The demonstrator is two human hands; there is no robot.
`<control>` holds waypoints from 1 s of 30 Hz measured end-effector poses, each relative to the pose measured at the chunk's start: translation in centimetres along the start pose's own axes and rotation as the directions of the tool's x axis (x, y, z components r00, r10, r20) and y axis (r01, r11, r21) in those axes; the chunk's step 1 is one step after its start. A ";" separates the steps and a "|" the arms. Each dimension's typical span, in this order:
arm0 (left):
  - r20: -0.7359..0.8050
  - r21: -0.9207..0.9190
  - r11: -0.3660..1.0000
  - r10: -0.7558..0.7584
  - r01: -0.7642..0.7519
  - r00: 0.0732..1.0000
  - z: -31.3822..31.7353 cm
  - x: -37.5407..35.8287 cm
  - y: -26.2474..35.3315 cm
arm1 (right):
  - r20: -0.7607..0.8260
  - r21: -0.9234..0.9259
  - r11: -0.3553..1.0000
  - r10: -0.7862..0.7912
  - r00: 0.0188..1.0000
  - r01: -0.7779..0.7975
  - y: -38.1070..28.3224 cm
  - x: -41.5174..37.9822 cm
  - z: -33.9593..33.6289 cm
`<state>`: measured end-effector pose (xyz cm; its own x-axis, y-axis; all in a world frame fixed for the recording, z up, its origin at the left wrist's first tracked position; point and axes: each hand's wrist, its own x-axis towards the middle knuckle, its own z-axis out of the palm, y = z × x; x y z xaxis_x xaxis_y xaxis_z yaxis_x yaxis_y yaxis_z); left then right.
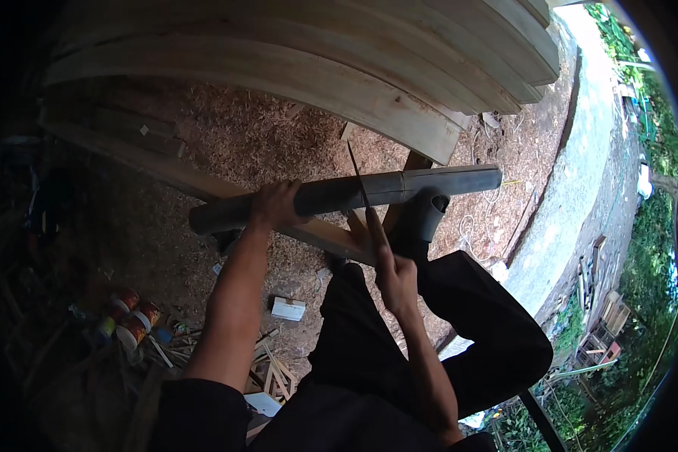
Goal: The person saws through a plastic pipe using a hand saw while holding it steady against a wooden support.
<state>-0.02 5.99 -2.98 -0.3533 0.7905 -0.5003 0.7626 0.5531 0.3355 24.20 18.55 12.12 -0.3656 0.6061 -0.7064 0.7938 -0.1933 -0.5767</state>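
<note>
A grey bamboo pole (339,194) with a ring-like joint lies across in front of me, over a wooden beam (328,235). My left hand (276,203) is closed over the top of its left part, fingers wrapped round the far side. In my right hand (396,280) is the handle of a machete (359,175), held in a closed grip. Its narrow blade points away from me and crosses the pole left of the joint in this view. My shoe (428,218) is close under the pole's right part.
Big stacked wooden planks (339,83) reach over the far side. Wood shavings (226,120) cover the ground. Scrap wood (275,373) and several cans (133,328) lie at lower left, with a white block (288,308) nearer. A concrete strip (580,173) runs along the right.
</note>
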 end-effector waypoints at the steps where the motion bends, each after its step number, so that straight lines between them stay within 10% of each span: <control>1: 0.002 0.005 1.000 -0.004 0.004 1.000 0.4 -0.6 0.3 | -0.012 -0.024 0.998 0.052 0.999 -0.052 0.4 -3.2 -0.5; 4: 0.063 0.034 0.999 -0.009 0.007 0.998 0.1 -0.5 0.6 | -0.069 -0.002 0.999 0.041 0.997 -0.041 2.5 -8.1 -2.0; 12: -0.004 0.033 0.999 0.043 -0.043 0.999 0.7 -0.2 -0.3 | -0.067 0.047 0.998 -0.046 0.997 0.049 -2.5 9.3 4.1; 18: -0.003 0.101 0.994 0.036 -0.036 0.999 0.9 0.0 -0.2 | -0.074 0.039 0.998 0.057 0.996 -0.055 2.5 -7.0 -1.9; 25: 0.076 0.032 0.999 0.030 -0.032 0.997 0.4 -0.2 0.1 | -0.090 0.016 0.994 -0.104 0.991 0.105 -3.0 9.3 4.3; 30: 0.054 0.059 0.997 0.048 -0.051 0.997 0.4 -0.7 0.5 | -0.042 0.017 0.994 0.106 0.993 -0.105 1.8 -4.3 -0.8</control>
<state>0.84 5.61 -2.78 -0.2864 0.8010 -0.5257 0.8105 0.4951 0.3128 27.55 16.18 14.47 -0.2586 0.6142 -0.7456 0.8197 -0.2689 -0.5057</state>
